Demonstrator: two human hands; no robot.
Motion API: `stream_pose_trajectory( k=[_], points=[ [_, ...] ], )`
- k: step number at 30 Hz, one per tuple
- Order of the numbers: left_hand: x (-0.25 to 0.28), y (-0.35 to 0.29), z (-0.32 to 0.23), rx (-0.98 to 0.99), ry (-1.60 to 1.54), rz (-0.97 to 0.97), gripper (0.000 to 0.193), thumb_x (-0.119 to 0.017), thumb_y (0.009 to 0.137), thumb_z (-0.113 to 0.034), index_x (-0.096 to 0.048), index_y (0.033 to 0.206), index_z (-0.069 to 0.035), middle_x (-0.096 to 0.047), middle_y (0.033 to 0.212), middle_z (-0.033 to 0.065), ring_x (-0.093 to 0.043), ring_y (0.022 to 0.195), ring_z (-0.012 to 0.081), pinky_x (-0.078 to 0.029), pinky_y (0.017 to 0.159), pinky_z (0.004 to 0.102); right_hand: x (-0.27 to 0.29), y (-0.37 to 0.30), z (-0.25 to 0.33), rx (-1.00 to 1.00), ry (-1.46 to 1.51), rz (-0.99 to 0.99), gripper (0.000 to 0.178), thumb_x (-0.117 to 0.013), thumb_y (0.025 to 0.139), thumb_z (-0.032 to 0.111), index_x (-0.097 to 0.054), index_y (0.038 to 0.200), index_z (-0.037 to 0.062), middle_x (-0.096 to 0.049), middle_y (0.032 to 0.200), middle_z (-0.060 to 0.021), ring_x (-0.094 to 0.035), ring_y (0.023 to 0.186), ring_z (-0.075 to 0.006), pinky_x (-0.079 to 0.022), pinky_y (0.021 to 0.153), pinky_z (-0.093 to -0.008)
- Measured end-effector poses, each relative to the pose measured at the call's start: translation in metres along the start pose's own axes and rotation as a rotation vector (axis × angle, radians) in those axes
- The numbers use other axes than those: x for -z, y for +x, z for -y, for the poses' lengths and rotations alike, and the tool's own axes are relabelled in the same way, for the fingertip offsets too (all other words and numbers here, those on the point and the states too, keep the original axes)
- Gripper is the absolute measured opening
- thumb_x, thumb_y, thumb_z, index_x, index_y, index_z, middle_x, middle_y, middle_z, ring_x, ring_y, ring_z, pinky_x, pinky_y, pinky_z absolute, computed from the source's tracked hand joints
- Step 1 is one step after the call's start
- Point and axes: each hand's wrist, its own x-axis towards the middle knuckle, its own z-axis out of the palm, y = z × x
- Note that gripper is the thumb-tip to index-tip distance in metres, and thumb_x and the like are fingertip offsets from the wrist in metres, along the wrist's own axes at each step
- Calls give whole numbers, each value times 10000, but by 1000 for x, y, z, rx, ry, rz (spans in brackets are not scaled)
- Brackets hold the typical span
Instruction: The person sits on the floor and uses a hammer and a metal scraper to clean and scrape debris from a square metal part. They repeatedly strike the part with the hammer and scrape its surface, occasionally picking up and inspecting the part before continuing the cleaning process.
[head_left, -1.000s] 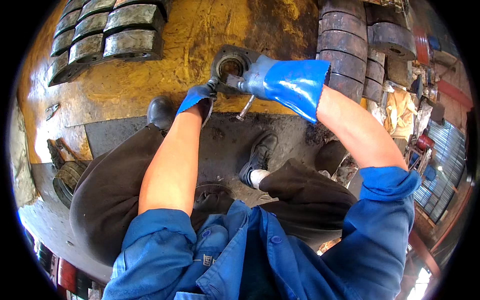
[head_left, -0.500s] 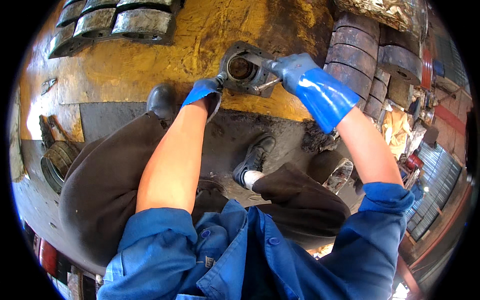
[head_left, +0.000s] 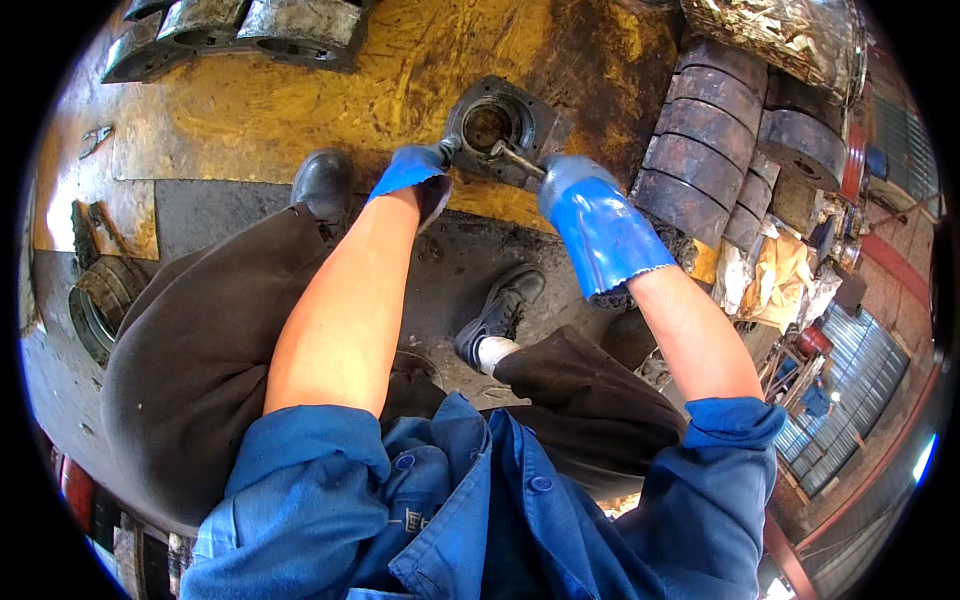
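Two blue-gloved hands meet at one square metal housing point(head_left: 505, 128), top centre: the left hand point(head_left: 412, 170) pinches its rim, the right hand point(head_left: 590, 215) is closed around one steel tool point(head_left: 517, 158). Yellow, grimy floor — rusty rings point(head_left: 700, 150) stacked upper right, workshop clutter beyond.

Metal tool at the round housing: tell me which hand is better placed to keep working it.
Right, probably. The right hand already grips the metal tool reaching into the round housing; the left hand only rests against the housing's left edge.
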Motion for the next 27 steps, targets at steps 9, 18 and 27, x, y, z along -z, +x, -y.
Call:
stream_pose_trajectory(
  k=[9, 18, 27],
  points=[
    [2, 36, 12, -20, 11, 60, 556, -682, 819, -548, -679, 946, -7, -642, 842, 71, -514, 719, 158, -403, 683, 331, 4, 24, -1, -104, 237, 292, 307, -580, 902, 243, -651, 1089, 10, -720, 863, -121, -703, 765, -217, -550, 602, -356],
    [-4, -5, -3, -103, 256, -77, 491, -671, 840, -526, -707, 873, -37, -649, 755, 51, -541, 637, 145, -395, 579, 282, 14, 27, -26, -243, 657, 433, 356, -512, 962, 272, -629, 1114, -28, -724, 825, -76, -609, 577, -158, -493, 482, -330],
    [2, 24, 0, -71, 231, 72, 547, -638, 855, -543, -639, 1150, -83, -668, 1088, 48, -626, 929, 166, -451, 716, 290, -7, 16, -53, -272, 1114, 370, 376, -512, 955, 197, -541, 1255, -27, -718, 822, -84, -564, 524, -157, -437, 428, -297]
  ],
)
